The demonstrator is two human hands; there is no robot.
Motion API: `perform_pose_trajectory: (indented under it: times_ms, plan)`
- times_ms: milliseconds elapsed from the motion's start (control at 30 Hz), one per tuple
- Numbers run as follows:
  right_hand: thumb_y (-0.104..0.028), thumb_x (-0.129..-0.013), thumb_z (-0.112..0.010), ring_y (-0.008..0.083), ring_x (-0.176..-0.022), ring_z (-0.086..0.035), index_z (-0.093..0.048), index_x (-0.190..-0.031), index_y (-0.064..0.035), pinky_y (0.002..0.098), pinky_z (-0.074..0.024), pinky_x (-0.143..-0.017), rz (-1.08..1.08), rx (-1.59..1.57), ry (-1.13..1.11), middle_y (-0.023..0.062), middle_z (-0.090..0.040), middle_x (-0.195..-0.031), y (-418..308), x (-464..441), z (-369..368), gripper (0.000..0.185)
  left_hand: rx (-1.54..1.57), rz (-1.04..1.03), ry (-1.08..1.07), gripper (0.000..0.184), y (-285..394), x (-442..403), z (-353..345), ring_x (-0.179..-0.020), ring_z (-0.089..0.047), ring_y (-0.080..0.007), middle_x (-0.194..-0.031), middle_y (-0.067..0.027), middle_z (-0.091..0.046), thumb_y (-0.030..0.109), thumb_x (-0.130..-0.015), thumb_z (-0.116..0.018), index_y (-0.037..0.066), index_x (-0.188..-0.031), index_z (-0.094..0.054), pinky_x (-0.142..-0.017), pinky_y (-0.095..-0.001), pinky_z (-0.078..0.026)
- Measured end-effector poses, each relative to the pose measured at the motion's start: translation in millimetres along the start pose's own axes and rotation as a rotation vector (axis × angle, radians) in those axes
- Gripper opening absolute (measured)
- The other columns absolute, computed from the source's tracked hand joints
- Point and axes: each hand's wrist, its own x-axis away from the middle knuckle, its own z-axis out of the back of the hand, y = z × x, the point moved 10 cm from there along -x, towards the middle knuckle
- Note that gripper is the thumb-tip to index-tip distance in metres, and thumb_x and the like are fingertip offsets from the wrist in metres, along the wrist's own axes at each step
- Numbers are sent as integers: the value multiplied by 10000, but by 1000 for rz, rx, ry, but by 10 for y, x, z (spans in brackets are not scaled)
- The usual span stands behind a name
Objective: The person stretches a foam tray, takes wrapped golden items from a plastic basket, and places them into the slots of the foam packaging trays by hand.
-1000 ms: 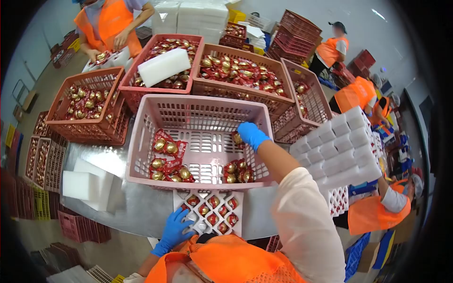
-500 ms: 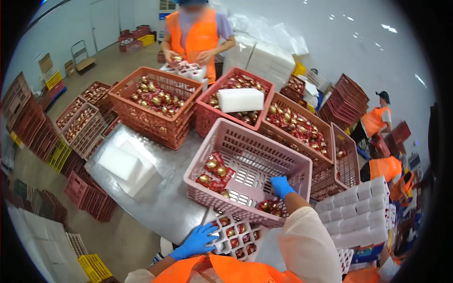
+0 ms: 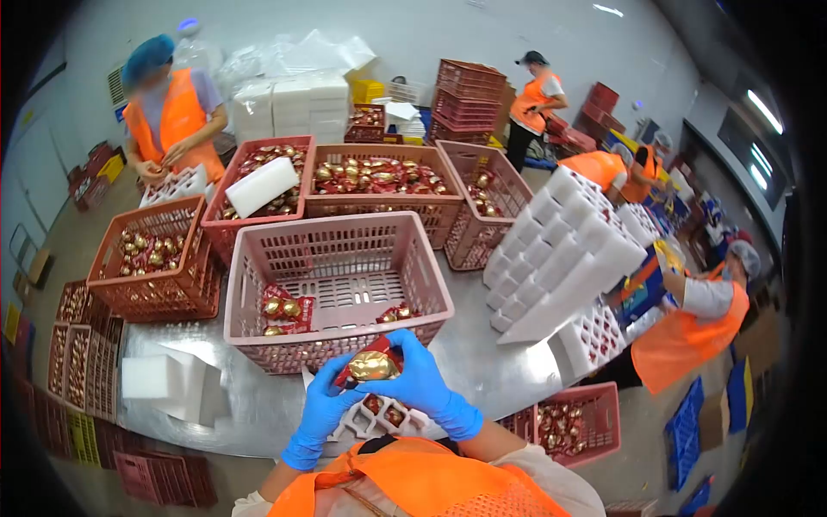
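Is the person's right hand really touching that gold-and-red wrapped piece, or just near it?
Touching. The head view shows the right hand with its gloved fingers against the side of the gold-and-red wrapped piece, no gap between.

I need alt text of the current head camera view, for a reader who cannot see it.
Blue-gloved left hand and right hand hold a red-and-gold wrapped item above a white divided tray at a metal table's edge. A pink crate beyond holds a few similar items, with fuller crates behind it and stacked white trays to the right.
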Motion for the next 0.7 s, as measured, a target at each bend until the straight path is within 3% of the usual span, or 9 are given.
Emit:
perform_pose_trajectory:
  times_ms: [167,233,333,400,433,500,633,700]
  plan:
    - [-274,-560,-871,189,-890,-576,-485,-1039,-22,304,-477,-793,107,-114,138,107,-558,-967,92,346,67,665,-9,95,-58,545,-346,289,-89,-1069,-514,-187,-1183,-81,-494,76,-750,-719,14,-1227,-463,-924,-325,-429]
    - [-276,-540,-881,170,-896,-548,-498,-1016,-29,299,-470,-797,-5,-127,107,94,-536,-976,201,418,27,659,-302,-220,27,555,-159,350,-4,-1114,-483,-198,-1237,-91,-458,46,-740,-700,17,-1237,-453,-951,-346,-406]
    - [-233,-457,-910,135,-853,-530,-501,-984,-46,274,-467,-777,-78,-96,240,48,-531,-931,378,370,54,693,-109,-240,239,580,68,406,210,-1180,-439,-213,-1311,-93,-418,-6,-738,-651,17,-1270,-421,-1002,-359,-371]
    - [-166,-444,-907,149,-845,-528,-447,-1019,-31,293,-474,-782,-149,-278,126,75,-520,-941,340,250,-127,749,-152,-189,155,565,135,379,161,-1179,-441,-201,-1318,-101,-419,-39,-755,-617,20,-1280,-415,-998,-333,-378]
    - [-139,-450,-900,159,-871,-531,-429,-1057,-23,297,-470,-811,-153,-295,72,85,-515,-984,260,219,-232,777,-51,-178,122,501,224,368,100,-1115,-498,-183,-1257,-101,-488,-69,-771,-595,4,-1246,-457,-956,-291,-415]
    - [-162,-504,-890,168,-967,-521,-387,-1153,1,296,-466,-852,-117,-347,-32,112,-501,-1049,156,189,-453,836,-11,-70,277,426,90,419,308,-1031,-556,-172,-1163,-100,-559,-81,-774,-597,-21,-1186,-508,-904,-263,-450]
    - [-108,-580,-831,182,-1049,-514,-435,-1218,-23,307,-427,-924,-204,-452,-264,100,-518,-1122,311,258,-886,756,-88,-124,387,369,123,615,487,-966,-583,-160,-1076,-97,-602,-80,-763,-616,-27,-1122,-551,-848,-256,-478]
    - [-118,-628,-807,184,-1103,-491,-463,-1211,-23,326,-394,-968,-79,-335,-322,91,-509,-1181,336,303,-896,683,-156,-114,392,324,51,648,579,-957,-582,-154,-1032,-101,-610,-90,-744,-625,-23,-1056,-569,-840,-264,-481]
